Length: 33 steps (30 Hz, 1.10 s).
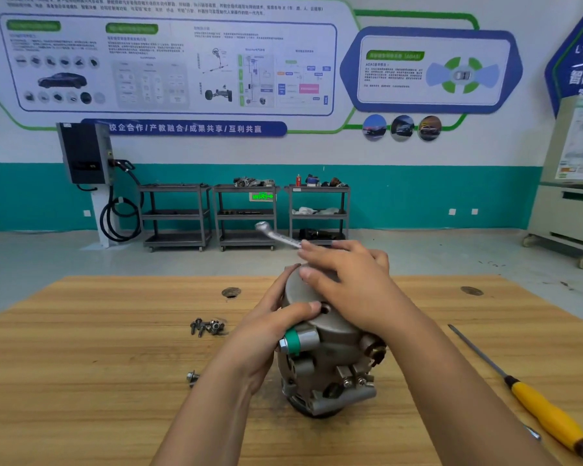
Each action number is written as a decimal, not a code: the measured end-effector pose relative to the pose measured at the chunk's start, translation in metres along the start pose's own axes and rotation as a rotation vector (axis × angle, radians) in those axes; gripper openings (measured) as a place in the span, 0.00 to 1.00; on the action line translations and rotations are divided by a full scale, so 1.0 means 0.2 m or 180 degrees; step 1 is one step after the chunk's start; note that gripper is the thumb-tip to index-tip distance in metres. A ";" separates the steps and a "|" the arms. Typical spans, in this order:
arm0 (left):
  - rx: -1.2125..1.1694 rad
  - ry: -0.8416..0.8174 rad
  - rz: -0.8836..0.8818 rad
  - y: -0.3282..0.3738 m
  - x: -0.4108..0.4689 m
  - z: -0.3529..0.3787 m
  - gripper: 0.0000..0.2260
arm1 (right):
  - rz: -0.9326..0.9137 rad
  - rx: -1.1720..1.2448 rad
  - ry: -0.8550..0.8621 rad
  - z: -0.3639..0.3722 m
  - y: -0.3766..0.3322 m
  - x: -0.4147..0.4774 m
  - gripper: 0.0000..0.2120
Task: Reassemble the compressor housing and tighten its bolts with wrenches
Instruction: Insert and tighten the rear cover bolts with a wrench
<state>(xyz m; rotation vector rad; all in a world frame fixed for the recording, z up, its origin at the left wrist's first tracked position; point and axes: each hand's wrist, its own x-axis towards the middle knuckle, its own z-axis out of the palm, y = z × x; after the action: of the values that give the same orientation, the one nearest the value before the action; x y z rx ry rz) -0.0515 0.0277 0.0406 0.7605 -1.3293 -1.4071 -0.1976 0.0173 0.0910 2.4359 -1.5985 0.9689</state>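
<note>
A grey metal compressor (327,368) stands upright on the wooden table (98,381), with a green-ringed port on its left side. Its round housing cover (300,294) sits on top. My left hand (266,327) grips the cover's left rim, thumb lying across the top near a bolt hole. My right hand (350,284) lies over the cover's right side and holds a silver wrench (276,235), whose ring end points up and to the left. A small pile of bolts (207,326) lies left of the compressor, and one single bolt (192,378) lies nearer to me.
A yellow-handled screwdriver (532,401) lies on the table at the right, tip pointing away. Two round holes (231,292) mark the tabletop near its far edge. Beyond the table are three grey carts (246,213) and a charging unit (85,156) by the wall.
</note>
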 end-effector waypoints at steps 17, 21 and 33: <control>-0.0257 -0.0011 -0.0085 -0.01 0.02 0.01 0.30 | 0.0730 -0.0286 0.1687 0.08 0.23 -0.37 0.19; -0.0248 0.0004 -0.0078 -0.01 0.02 0.01 0.29 | 0.1197 -0.0600 0.2284 0.07 0.22 -0.43 0.14; -0.0206 0.0042 -0.0021 0.00 -0.01 0.02 0.33 | -0.0697 0.0450 0.2814 0.06 0.11 -0.54 0.08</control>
<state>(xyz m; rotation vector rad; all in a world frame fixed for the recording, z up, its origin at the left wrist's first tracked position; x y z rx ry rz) -0.0538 0.0305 0.0416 0.7305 -1.2660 -1.4411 -0.2394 0.0888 0.0183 1.7388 -0.9494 1.7918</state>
